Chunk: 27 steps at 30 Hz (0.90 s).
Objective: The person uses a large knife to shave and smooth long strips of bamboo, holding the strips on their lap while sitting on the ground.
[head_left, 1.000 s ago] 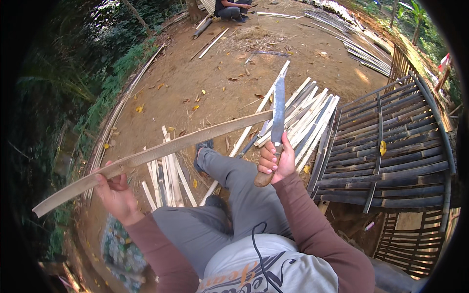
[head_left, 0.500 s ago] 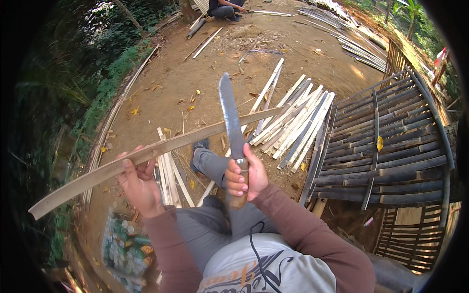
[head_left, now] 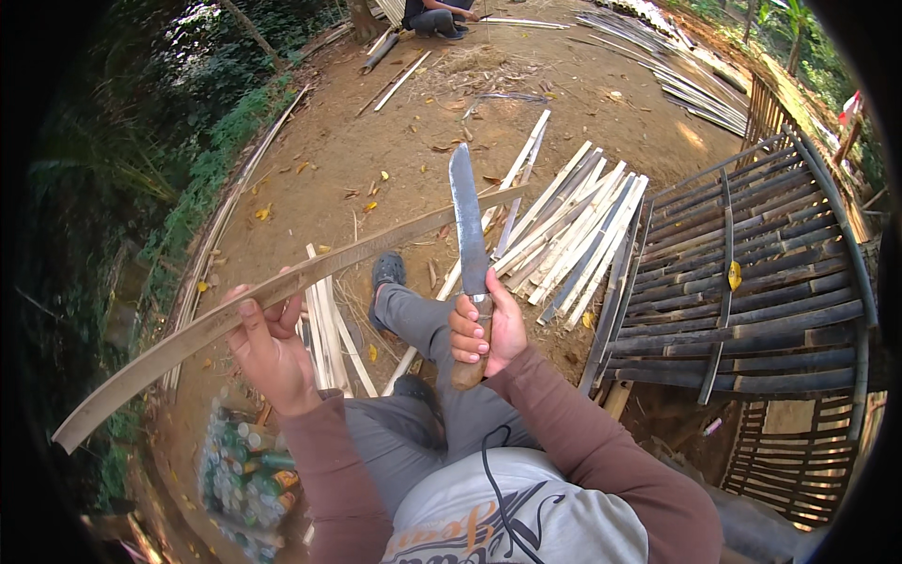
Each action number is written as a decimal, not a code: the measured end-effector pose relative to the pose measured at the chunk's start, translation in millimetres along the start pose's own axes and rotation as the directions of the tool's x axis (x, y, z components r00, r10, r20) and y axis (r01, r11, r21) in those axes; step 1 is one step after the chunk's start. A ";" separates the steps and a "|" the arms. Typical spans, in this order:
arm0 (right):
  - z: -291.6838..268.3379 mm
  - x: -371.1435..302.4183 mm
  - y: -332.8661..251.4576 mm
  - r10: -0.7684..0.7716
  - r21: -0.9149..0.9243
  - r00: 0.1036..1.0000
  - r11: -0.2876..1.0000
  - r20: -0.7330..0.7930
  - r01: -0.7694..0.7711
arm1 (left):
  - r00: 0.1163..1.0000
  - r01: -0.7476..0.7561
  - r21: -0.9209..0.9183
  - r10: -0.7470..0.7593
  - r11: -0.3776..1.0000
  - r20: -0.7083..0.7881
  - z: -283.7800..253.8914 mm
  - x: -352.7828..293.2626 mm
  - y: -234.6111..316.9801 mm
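A long, split bamboo strip (head_left: 178, 350) slants across in front of me, its near end low at the left and its far end over the ground at upper right. My left hand (head_left: 272, 355) grips it from below, thumb and fingers closed about its edges. In my right hand (head_left: 490, 327) is a machete (head_left: 467, 221), its wooden handle wrapped by my fingers. The broad blade points up and away, crossing in front of the strip's far part; whether the two touch I cannot tell.
Pale split bamboo strips (head_left: 578, 235) lie heaped ahead to the right. More strips (head_left: 327, 334) rest beside my left leg. A bamboo bench (head_left: 742, 291) stands at the right, and bottles (head_left: 249, 479) are piled at lower left. Another person (head_left: 437, 17) crouches far ahead.
The machete has shifted right and slightly down with my right hand. The bamboo strip has tilted, its near end lower, and its far end has drawn back leftward.
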State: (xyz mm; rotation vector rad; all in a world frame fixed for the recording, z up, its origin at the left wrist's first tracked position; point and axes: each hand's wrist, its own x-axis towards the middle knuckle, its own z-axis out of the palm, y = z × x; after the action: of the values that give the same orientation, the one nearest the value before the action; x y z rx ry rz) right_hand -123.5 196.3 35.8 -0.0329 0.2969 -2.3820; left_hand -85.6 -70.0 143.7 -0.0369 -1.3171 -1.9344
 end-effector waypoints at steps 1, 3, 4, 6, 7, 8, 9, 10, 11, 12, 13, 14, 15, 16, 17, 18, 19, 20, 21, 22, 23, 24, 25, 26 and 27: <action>-5.5 0.3 -7.9 0.002 -0.010 1.000 1.000 -0.003 -0.002 | 1.000 -0.013 0.020 0.013 1.000 0.002 -1.6 3.1 2.8; -19.2 -4.5 -31.7 -0.110 -0.005 0.993 0.994 0.030 0.110 | 0.999 -0.016 -0.023 0.015 1.000 -0.037 -13.8 12.4 14.2; -25.0 -6.7 -44.9 -0.153 0.033 0.988 0.988 0.027 0.152 | 0.999 -0.011 -0.045 0.009 0.999 -0.054 -17.3 13.2 18.1; -29.7 -6.3 -52.5 -0.195 0.101 0.981 0.976 0.020 0.192 | 1.000 0.009 -0.055 -0.010 0.998 -0.027 -20.6 8.6 13.6; -22.2 -6.6 -45.1 -0.136 0.080 0.990 0.988 0.037 0.133 | 1.000 0.022 -0.066 -0.023 0.998 -0.011 -19.7 6.8 8.7; -13.8 -5.4 -29.8 -0.076 0.057 0.996 0.996 0.053 0.073 | 0.999 0.034 -0.070 -0.035 0.997 -0.015 -14.2 2.9 0.2; -3.8 -4.7 -13.8 -0.013 0.036 0.998 0.999 0.067 0.011 | 0.999 0.045 -0.072 -0.047 0.996 -0.020 -2.6 -3.7 -9.1; 5.9 -4.4 -1.0 0.033 0.028 0.996 0.999 0.078 -0.035 | 0.998 0.054 -0.076 -0.056 0.996 -0.024 4.6 -7.0 -14.4; 4.1 -4.6 -4.1 0.029 0.013 0.997 0.999 0.076 -0.031 | 0.999 0.053 -0.064 -0.054 0.997 -0.009 3.1 -5.3 -13.8; 1.9 -2.2 -9.9 0.028 -0.001 0.997 1.000 0.078 -0.028 | 0.999 0.046 -0.049 -0.046 0.998 0.006 -1.4 1.0 -9.2; -1.1 -0.9 -16.2 0.027 -0.015 0.996 1.000 0.080 -0.026 | 0.999 0.039 -0.034 -0.039 0.999 0.021 -5.8 7.1 -4.3; -6.8 -5.0 -25.8 -0.030 0.019 0.997 0.999 0.073 0.028 | 1.000 0.026 -0.047 -0.026 0.999 -0.010 -9.9 12.4 1.4; -18.1 -5.1 -38.2 -0.079 0.068 0.990 0.995 0.116 0.072 | 0.999 0.010 -0.060 -0.012 0.998 -0.042 -14.1 17.3 7.4; -20.8 -5.0 -45.3 -0.107 0.102 0.989 0.990 0.104 0.096 | 0.997 -0.004 -0.068 -0.001 0.998 -0.077 -17.0 18.8 12.3; -23.0 -4.4 -48.2 -0.134 0.136 0.987 0.983 0.091 0.121 | 0.999 -0.002 -0.064 -0.001 0.998 -0.047 -16.6 17.1 12.9; -17.1 -3.8 -41.7 -0.090 0.100 0.993 0.992 0.075 0.083 | 1.000 0.002 -0.065 -0.003 0.998 -0.015 -14.5 13.4 8.1; -3.8 -4.0 -28.8 -0.049 0.063 0.997 0.997 0.053 0.046 | 1.000 0.011 -0.067 -0.009 0.998 0.017 -10.7 8.5 3.0; 6.6 -3.1 -17.1 -0.009 0.029 1.000 1.000 0.030 0.008 | 0.999 0.026 -0.063 -0.024 0.998 0.029 -2.7 3.5 -3.6; 12.6 -0.7 -6.9 0.019 0.035 0.999 0.999 0.050 -0.021 | 0.998 0.039 -0.055 -0.037 0.998 0.041 7.5 -1.2 -9.8; 17.9 2.0 1.0 0.044 0.039 0.997 0.998 0.070 -0.047 | 0.997 0.052 -0.051 -0.049 0.997 0.054 13.5 -3.1 -13.7; 19.9 2.8 4.4 0.069 0.042 0.994 0.996 0.090 -0.073 | 0.998 0.050 -0.033 -0.048 0.998 0.049 14.1 -2.9 -12.8; 15.4 3.7 -1.9 0.079 0.022 0.993 0.996 0.083 -0.081 | 0.998 0.043 -0.010 -0.042 0.999 0.041 12.6 -1.1 -9.0; 7.5 3.2 -11.8 0.032 0.046 0.994 0.998 0.104 -0.037 | 0.999 0.031 0.008 -0.032 0.999 0.037 13.1 3.0 -5.2; -3.6 1.9 -22.6 -0.014 0.072 0.992 0.997 0.124 0.005 | 1.000 0.011 -0.025 -0.011 1.000 0.008 10.1 9.0 -0.9; -8.6 -1.2 -30.7 -0.059 0.103 0.989 0.994 0.137 0.046 | 1.000 -0.003 -0.052 0.002 0.999 -0.025 3.0 13.6 3.8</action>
State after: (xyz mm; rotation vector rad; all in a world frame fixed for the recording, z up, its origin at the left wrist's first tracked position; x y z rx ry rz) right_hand -144.0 220.6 34.4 -0.1626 0.1121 -2.4293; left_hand -93.8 -76.1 153.9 -0.0404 -1.2503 -1.9608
